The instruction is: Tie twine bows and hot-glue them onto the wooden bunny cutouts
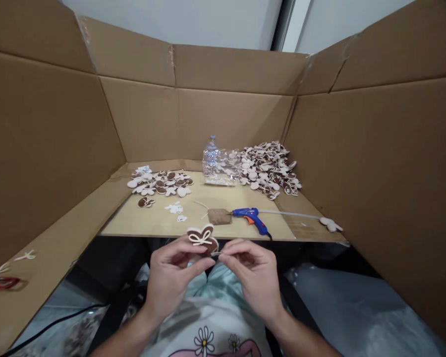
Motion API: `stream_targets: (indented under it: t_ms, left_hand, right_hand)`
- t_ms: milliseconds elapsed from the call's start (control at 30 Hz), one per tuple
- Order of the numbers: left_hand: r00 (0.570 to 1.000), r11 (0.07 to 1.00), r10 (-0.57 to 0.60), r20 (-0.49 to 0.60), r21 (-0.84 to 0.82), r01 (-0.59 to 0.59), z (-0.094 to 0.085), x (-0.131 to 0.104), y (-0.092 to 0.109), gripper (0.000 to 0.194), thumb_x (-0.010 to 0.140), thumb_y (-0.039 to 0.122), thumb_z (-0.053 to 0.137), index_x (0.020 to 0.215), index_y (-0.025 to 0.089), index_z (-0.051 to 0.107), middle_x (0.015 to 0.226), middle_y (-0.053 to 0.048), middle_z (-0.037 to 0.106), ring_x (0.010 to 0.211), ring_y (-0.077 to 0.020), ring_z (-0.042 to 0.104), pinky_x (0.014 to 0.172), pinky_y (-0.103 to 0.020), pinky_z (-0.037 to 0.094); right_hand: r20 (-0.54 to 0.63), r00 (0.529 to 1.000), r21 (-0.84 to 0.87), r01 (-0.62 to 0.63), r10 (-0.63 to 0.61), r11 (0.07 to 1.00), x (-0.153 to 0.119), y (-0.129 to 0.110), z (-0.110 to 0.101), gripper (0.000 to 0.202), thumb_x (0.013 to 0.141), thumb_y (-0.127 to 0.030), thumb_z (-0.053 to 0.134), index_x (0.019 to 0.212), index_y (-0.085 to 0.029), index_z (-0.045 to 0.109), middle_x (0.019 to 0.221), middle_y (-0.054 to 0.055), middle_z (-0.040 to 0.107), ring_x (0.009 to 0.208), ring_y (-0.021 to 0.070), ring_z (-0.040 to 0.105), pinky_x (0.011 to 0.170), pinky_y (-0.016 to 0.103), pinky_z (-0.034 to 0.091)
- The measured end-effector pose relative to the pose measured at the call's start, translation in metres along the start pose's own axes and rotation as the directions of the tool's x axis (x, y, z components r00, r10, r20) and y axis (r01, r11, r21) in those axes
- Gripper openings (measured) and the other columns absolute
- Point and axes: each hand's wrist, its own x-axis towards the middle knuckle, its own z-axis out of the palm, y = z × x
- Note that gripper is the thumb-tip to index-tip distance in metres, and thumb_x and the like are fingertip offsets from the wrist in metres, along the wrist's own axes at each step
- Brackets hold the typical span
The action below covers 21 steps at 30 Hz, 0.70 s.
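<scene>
Between the thumb and fingers of my left hand (176, 270) is a brown felt bunny-head ornament (210, 243) with a white border and a cream string bow. It is held up just in front of the board's near edge, ears upward. My right hand (250, 267) is closed in a pinch at the ornament's lower right side, on a thin pale strand (216, 253); its fingertips hide most of it. Beyond my hands a blue glue gun (250, 214) lies on the board, its nozzle over a brown pad (220, 216).
Finished-looking felt bunnies form a large heap (269, 168) at back right and a smaller pile (159, 183) at left. A plastic bottle (210, 151), clear bag (226, 166) and white cutouts (174, 208) lie between. Red-handled scissors (3, 283) rest far left. Cardboard walls (230, 119) enclose the board.
</scene>
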Motion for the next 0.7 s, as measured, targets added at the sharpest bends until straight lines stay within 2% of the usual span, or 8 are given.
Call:
stream_targets:
  t_ms: [300, 433, 567, 700]
  left_hand:
    - [0.999, 1.0, -0.027, -0.026, 0.014, 0.027, 0.0031, -0.0022, 0.0026, 0.013, 0.063, 0.014, 0.082, 0.066, 0.024, 0.075, 0.074, 0.0, 0.075, 0.07, -0.018, 0.071, 0.066, -0.027, 0.059]
    - [1.0, 1.0, -0.022, -0.014, 0.021, 0.022, 0.0029, -0.0021, 0.003, 0.013, 0.064, 0.014, 0.082, 0.065, 0.024, 0.074, 0.071, 0.0, 0.074, 0.068, -0.0174, 0.071, 0.065, -0.026, 0.059]
    - [0.999, 0.999, -0.044, 0.006, -0.013, 0.044, 0.0021, -0.0042, 0.0025, 0.013, 0.065, 0.013, 0.081, 0.066, 0.023, 0.073, 0.071, 0.0, 0.074, 0.069, -0.0168, 0.07, 0.065, -0.025, 0.058]
    - [0.991, 0.988, -0.123, 0.048, -0.089, 0.127, 0.0002, -0.0057, -0.0019, 0.01, 0.067, 0.014, 0.08, 0.068, 0.021, 0.073, 0.073, -0.001, 0.073, 0.07, -0.0164, 0.069, 0.066, -0.025, 0.056]
  right_hand:
    - [-0.006, 0.999, -0.017, -0.032, 0.031, 0.999, -0.0012, 0.0015, 0.0002, 0.006, 0.07, -0.024, 0.079, 0.07, -0.023, 0.074, 0.069, 0.002, 0.071, 0.066, 0.0165, 0.064, 0.062, 0.029, 0.052]
    - [0.001, 0.998, -0.018, -0.063, 0.063, 0.998, -0.0013, 0.0014, -0.0007, 0.008, 0.069, -0.024, 0.08, 0.069, -0.022, 0.073, 0.066, 0.001, 0.069, 0.064, 0.0146, 0.062, 0.061, 0.026, 0.049]
    - [0.023, 0.982, 0.035, -0.19, 0.189, 0.981, -0.001, 0.0024, -0.0015, 0.015, 0.066, -0.025, 0.083, 0.068, -0.02, 0.069, 0.064, -0.001, 0.066, 0.058, 0.0109, 0.057, 0.055, 0.022, 0.044]
    - [0.108, 0.945, 0.236, -0.326, 0.309, 0.915, 0.0012, 0.0062, -0.0017, 0.023, 0.062, -0.022, 0.085, 0.074, -0.02, 0.065, 0.064, -0.004, 0.062, 0.058, 0.0082, 0.052, 0.054, 0.018, 0.042]
